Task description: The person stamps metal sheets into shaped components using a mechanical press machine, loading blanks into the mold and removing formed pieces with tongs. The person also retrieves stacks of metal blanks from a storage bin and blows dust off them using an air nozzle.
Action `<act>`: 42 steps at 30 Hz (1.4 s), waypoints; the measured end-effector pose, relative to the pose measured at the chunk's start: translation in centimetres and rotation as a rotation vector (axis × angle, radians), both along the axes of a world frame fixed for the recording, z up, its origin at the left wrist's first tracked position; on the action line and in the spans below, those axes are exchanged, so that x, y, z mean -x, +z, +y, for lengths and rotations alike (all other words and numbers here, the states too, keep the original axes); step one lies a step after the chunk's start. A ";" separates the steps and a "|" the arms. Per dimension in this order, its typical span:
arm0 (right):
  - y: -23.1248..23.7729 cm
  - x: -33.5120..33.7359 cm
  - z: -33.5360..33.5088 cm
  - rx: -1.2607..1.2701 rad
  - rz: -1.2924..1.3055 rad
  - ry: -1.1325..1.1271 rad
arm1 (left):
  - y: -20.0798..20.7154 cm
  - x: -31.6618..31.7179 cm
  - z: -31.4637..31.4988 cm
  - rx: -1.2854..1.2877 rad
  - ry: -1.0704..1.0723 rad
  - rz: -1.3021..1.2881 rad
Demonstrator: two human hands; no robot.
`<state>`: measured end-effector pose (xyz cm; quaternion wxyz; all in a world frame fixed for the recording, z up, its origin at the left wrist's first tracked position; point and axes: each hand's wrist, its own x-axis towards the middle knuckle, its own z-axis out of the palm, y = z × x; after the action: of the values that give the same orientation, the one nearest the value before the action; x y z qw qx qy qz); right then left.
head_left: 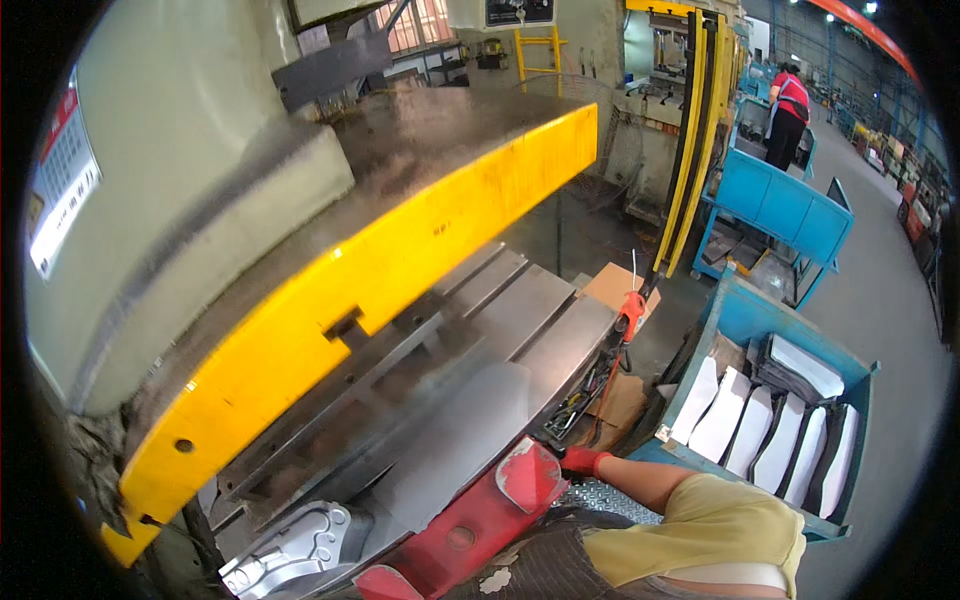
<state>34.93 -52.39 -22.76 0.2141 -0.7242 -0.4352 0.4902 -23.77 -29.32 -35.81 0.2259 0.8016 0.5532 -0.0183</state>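
My right hand point(587, 461), in a red glove, is beside the far end of a red metal control bar point(462, 540) with raised red pads. Its fingers are small and partly hidden there, so their grip cannot be made out. My left hand is outside the picture. Beyond the bar, a flat grey sheet-metal blank point(465, 420) lies on the slotted press bed point(535, 300). A shiny formed metal part point(300, 550) with rounded cut-outs sits at the lower left.
The press's thick yellow-edged slide point(400, 265) overhangs the bed. At right, a blue bin point(735, 300) holds several stacked sheet blanks point(790, 430). Tools point(580, 400) and a red-orange hanging device point(631, 310) line the bed's right edge. A person point(790, 110) stands by blue carts farther back.
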 end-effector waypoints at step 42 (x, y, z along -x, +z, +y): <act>23.6 7.5 32.4 -0.756 -0.451 0.024 | 33.7 -16.9 12.1 0.555 0.249 -2.177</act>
<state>27.40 -19.98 0.88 0.3580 -0.6785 -0.6284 0.1286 -6.83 -17.23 -2.10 0.7582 0.2524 0.1149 0.5900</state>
